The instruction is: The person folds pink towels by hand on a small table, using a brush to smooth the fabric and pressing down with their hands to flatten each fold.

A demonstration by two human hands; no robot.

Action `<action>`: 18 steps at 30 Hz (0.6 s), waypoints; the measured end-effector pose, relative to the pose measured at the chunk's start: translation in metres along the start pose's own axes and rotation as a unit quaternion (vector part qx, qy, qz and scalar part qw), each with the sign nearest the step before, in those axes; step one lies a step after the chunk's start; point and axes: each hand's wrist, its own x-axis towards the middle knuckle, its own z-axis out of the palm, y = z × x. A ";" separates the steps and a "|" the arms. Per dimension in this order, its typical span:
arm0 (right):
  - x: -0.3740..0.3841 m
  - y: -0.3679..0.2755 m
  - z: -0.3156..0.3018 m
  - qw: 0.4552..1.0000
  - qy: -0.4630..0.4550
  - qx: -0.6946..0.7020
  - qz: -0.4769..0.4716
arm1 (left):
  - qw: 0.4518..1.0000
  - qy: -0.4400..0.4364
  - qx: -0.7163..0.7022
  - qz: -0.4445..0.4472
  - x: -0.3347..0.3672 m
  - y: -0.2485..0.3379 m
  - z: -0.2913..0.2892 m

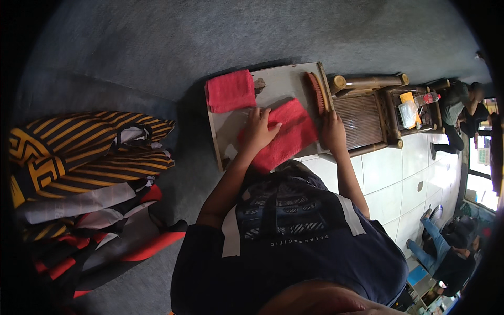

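Note:
A red cloth [289,134] lies spread on a small pale-topped table [281,79], its near edge hanging toward my body. My left hand [260,130] rests on its left part, fingers apart. At the table's right edge my right hand [333,132] is closed around the lower end of a long wooden brush [315,94]. The brush stands on its side, with its reddish-brown bristles facing left, toward the cloth. A second red cloth [230,91], folded into a rectangle, sits at the table's far left corner, apart from both hands.
Bamboo furniture [362,113] adjoins the table on the right, with a bottle [428,98] and a clear packet [408,114] farther along. Striped and red-black garments [89,152] hang at left. A grey wall [252,31] rises behind. Two people are at far right, over white floor tiles [383,168].

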 end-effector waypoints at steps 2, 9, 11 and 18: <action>-0.002 0.007 0.011 0.998 0.028 -0.042 -0.048 | 1.000 -0.009 -0.015 0.010 0.001 -0.004 0.004; -0.007 -0.020 -0.010 0.996 0.061 0.009 0.059 | 0.994 -0.073 -0.066 -0.050 0.004 0.004 -0.006; -0.009 -0.018 -0.016 0.997 0.055 -0.005 0.045 | 0.987 -0.092 -0.104 -0.082 0.000 0.001 -0.007; -0.044 -0.024 -0.042 0.992 0.073 0.076 0.073 | 0.967 -0.162 -0.150 -0.128 -0.002 -0.017 -0.015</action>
